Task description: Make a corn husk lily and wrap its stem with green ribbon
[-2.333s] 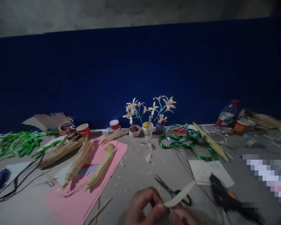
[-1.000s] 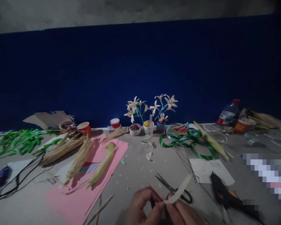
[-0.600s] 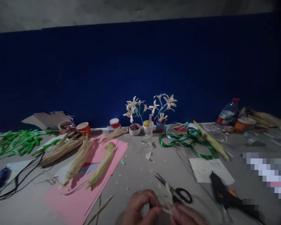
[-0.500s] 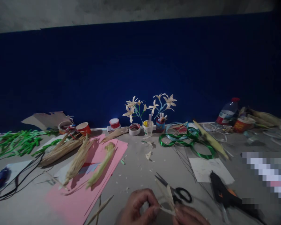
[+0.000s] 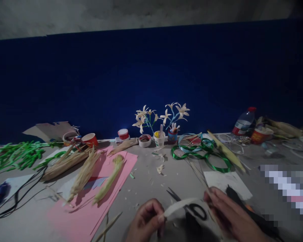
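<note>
My left hand [image 5: 146, 220] is at the bottom middle, thumb and finger pinched on one end of a pale, curved corn husk strip [image 5: 179, 205]. That strip arches right, its far end close to my right fingertips; contact there is unclear. My right hand [image 5: 231, 213] is closed round a narrow, dry husk piece [image 5: 214, 216], which slants up and away past the fingers. Beneath the pale strip lie black-handled scissors [image 5: 197, 211], blades pointing up-left. My right hand partly covers a black glue gun [image 5: 236, 196].
Corn husks [image 5: 83, 176] and pink paper [image 5: 73, 220] lie left, near green pipe-cleaner stems [image 5: 22, 154]. White husk flowers [image 5: 143, 116] stand at the back by small cups [image 5: 159, 138]. Green ribbon [image 5: 219, 164], white paper [image 5: 224, 183] and a bottle [image 5: 244, 122] are on the right.
My hands have moved apart, my right hand rightward and up with the narrow husk piece. The pale strip now extends in an arch from my left fingers, over the scissors.
</note>
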The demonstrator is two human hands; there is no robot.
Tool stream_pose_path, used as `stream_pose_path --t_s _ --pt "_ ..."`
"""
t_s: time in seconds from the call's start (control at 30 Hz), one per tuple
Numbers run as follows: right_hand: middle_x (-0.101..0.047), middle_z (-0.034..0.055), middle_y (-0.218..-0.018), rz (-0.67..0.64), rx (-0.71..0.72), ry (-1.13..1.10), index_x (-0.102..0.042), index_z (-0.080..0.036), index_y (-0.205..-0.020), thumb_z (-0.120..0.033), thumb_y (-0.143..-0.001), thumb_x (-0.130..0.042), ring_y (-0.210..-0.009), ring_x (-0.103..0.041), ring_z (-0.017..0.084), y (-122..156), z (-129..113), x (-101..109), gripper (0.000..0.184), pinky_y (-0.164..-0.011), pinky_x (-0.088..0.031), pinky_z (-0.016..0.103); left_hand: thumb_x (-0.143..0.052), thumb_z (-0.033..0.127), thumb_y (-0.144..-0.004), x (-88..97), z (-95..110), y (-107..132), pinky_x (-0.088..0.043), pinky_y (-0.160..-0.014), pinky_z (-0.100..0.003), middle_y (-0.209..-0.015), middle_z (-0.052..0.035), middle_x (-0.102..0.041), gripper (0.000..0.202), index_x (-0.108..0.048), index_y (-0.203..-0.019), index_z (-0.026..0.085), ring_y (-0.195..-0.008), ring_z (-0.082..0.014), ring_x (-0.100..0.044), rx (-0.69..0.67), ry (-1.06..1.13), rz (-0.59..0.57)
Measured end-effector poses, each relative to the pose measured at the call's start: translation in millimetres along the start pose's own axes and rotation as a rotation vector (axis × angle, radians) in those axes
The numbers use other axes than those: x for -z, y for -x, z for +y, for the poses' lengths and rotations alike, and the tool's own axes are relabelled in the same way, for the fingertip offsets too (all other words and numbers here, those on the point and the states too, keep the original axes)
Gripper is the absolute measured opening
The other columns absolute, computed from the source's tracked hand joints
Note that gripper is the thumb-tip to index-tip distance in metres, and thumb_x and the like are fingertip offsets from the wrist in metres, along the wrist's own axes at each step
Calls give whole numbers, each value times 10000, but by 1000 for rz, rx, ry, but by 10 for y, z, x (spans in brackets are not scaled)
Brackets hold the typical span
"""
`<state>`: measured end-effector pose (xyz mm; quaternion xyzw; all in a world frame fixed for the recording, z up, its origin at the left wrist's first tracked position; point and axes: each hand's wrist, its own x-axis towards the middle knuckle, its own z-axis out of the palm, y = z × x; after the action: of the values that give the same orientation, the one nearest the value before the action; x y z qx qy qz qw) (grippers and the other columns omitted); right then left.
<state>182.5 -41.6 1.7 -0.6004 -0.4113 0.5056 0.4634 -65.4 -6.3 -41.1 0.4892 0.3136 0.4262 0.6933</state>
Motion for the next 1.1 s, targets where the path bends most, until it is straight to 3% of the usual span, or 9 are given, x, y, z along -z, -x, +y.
stream_pose_path --t_s 0.07,0.13,0.23,0.37,0.57,0.67,0.77,0.87,1.1 --pt "-720 85 -880 74 106 159 -622 -220 -1027 -463 -781 -638 -796 -669 236 -205 181 40 346 -727 -512 303 -693 486 -747 -69 24 9 -292 -490 -203 -514 58 -460 379 -501 -690 164 -472 -69 -386 2 -34 48" --pt "-717 157 -1049 116 247 618 -586 -187 -1138 -409 -871 -484 -915 -679 302 -392 386 62 361 -804 -512 408 -692 497 -745 -143 92 24 -291 -495 -206 -533 56 -458 387 -509 -699 159 -483 -71 -398 14 -92 76" --pt "-664 192 -1168 216 514 967 -521 -140 -1235 -302 -916 -377 -1080 -623 324 -501 517 39 386 -899 -491 480 -690 525 -732 -231 216 47 -298 -509 -211 -550 46 -462 409 -517 -686 157 -513 -82 -414 13 -145 96" --pt "-510 190 -1327 344 878 1020 -388 -157 -1348 -218 -885 -446 -1225 -494 302 -283 214 -104 471 -960 -457 477 -693 534 -719 -278 302 41 -309 -501 -215 -513 45 -471 416 -519 -684 158 -480 -83 -409 74 -137 87" --pt "-716 59 -1032 72 1390 906 -598 -225 -1060 -81 -832 -497 -1034 -619 219 -81 -246 -334 288 -1026 -397 473 -700 445 -708 -284 277 -8 -282 -447 -205 -432 64 -447 347 -494 -634 176 -397 -73 -365 136 28 -36" --pt "-738 29 -827 38 1337 835 -615 -209 -948 -90 -866 -460 -800 -669 186 -110 -273 -389 212 -914 -484 413 -632 381 -768 -295 292 27 -327 -472 -215 -478 43 -477 259 -509 -667 178 -439 -94 -409 111 -19 -23" --pt "-714 17 -730 64 1236 797 -631 -208 -910 -106 -883 -465 -680 -654 179 -103 -259 -431 197 -712 -515 333 -589 262 -810 -320 336 66 -439 -631 -274 -737 -34 -606 119 -581 -901 184 -683 -171 -563 -291 -466 165" --pt "-682 8 -689 56 1135 779 -635 -216 -865 -104 -872 -482 -636 -635 177 -67 -249 -463 189 -615 -482 308 -613 111 -766 -354 384 45 -456 -767 -343 -960 -77 -644 354 -546 -1098 213 -867 -219 -596 -707 -979 263" --pt "-676 4 -689 71 1037 788 -619 -233 -821 -83 -845 -492 -686 -642 183 35 -269 -536 198 -721 -475 321 -568 -37 -737 -445 465 -63 -356 -963 -453 -767 22 -693 263 -555 -810 216 -752 -156 -610 -902 -1196 344"
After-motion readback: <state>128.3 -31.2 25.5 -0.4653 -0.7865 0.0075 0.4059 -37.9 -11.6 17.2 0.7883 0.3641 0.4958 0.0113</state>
